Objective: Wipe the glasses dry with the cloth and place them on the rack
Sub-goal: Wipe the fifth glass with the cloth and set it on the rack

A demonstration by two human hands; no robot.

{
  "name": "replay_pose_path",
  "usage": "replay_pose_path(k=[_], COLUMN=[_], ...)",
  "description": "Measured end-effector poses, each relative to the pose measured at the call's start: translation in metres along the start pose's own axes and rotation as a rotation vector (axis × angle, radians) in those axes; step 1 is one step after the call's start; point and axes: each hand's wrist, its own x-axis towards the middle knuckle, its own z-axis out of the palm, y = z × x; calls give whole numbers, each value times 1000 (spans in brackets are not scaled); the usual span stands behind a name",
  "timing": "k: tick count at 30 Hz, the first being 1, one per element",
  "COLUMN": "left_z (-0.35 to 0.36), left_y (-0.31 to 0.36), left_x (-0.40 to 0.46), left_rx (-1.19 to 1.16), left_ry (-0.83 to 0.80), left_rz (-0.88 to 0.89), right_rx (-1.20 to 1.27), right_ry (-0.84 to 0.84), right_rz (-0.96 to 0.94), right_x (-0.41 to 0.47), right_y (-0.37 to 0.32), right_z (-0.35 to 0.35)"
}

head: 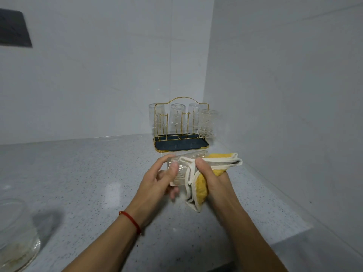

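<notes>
Two bare forearms reach out from the bottom edge over the speckled grey counter (82, 183), the left one with a red string bracelet (130, 220) at the wrist. Between them, held above the counter, is a ribbed clear glass (177, 170) lying on its side. The left hand (157, 181) grips one end of it, thumb on top and fingers curled underneath. The right hand (211, 178) is closed on a yellow cloth (202, 188) with a pale border, pressing it against the other end of the glass; how far the cloth reaches inside cannot be told.

Just beyond the hands stands the rack (180, 143), gold wire posts over a dark tray, tucked into the corner of the walls. Four glasses hang upside down on it: three along the back and one (207, 123) at the front right. Two front posts look free.

Judging from this, the wiping is under way and this glass seems among the last to go.

- Wet ribbed glass held at one end only could slip if the right hand twists the cloth hard.
- A loose corner of cloth hangs near the rack tray and could snag a wire as the hands move forward.
- Setting this glass on a free post means passing close to the front right glass; a knock there could tip it off.
- At the lower left a glass dish (15, 232) sits at the counter's near edge, within reach of a careless left elbow.
</notes>
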Motion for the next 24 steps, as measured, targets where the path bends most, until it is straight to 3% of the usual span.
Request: replay_pose_path(k=[3,6,11,14,18,24], left_z=[-2,-3,3,3,0,-8], left_y=[-5,-10,-11,-12,-14,-9], left_x=[4,6,3,2,4,6], left_rx=[-166,-297,-509,-554,-550,-549], left_ry=[-3,-60,-94,-60,-24,36], left_rz=[-153,-257,-342,-367,-372,-360], right_rx=[-392,-697,-435,-472,-436,-592], right_ry=[-88,35,423,487,444,131], right_rz=[31,31,-192,-228,-277,-426], right_x=[-4,-5,-12,-18,-28,-56], right_y=[-29,-47,-47,-44,-36,-10], right_z=[-2,4,27,36,39,30])
